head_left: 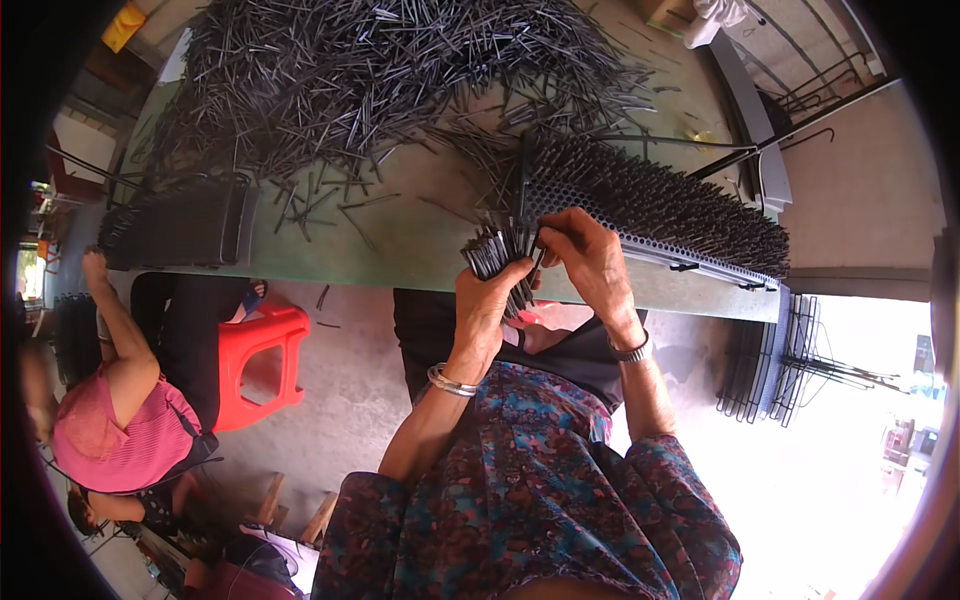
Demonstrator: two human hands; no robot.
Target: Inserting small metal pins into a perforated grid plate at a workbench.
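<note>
My left hand (488, 300) is closed around a bundle of thin dark metal pins (497, 250), held at the near edge of the green table (400, 240). My right hand (590, 255) pinches pins at the top of that bundle, right beside a perforated grey plate (640, 215) that is filled with upright pins. Both wrists wear metal bangles.
A large heap of loose dark pins (380, 70) covers the far half of the table. A second pin-filled plate (180, 225) lies at the left, where another person in a pink top (120, 420) works. A red plastic stool (260, 365) stands below. Stacked wire racks (780, 370) stand at the right.
</note>
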